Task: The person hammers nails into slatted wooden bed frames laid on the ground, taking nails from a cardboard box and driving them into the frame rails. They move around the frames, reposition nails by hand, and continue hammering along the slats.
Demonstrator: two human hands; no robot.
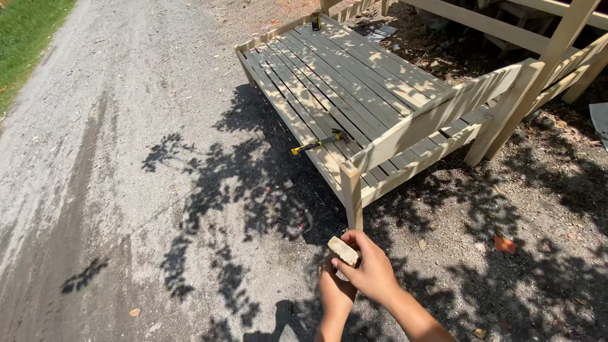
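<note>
My right hand grips a small pale wooden block in front of me, low in the head view. My left hand sits just under it, fingers curled against the block's underside. Both hands hover over the gravel right below the near corner post of an unpainted slatted wooden bed frame. A hammer with a yellow and black handle lies on the slats near the frame's near left edge.
A footboard rail runs along the frame's near end. A small dark and yellow object rests at the frame's far end. More timber structures stand at right. Gravel path and grass lie left.
</note>
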